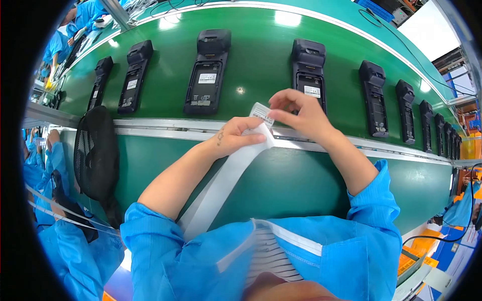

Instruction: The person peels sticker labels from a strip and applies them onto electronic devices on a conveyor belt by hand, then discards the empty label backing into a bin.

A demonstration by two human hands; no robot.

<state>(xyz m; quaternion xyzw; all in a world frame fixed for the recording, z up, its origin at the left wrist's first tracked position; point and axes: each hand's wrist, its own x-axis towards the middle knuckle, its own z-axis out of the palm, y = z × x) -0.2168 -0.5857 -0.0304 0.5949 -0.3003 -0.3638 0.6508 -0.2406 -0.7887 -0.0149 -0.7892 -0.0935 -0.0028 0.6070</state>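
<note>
My left hand [240,136] is closed on a long white label strip [221,183], pinching it between thumb and fingers. The strip hangs down toward my chest. At its upper end a printed label [262,114] with small dark text faces up. My right hand [304,114] is beside that end, fingers curled and apart, with the thumb tip at the label's edge. Behind my hands lie a black handheld terminal [205,75] and another terminal [307,65], partly hidden by my right hand. Each has a white label in its open back recess.
More terminals lie in a row along the green conveyor [261,55], to the left [134,75] and right [374,98]. A metal rail [341,149] edges it. A black mesh pouch [96,153] hangs at the left. People in blue sleeves are at the far left.
</note>
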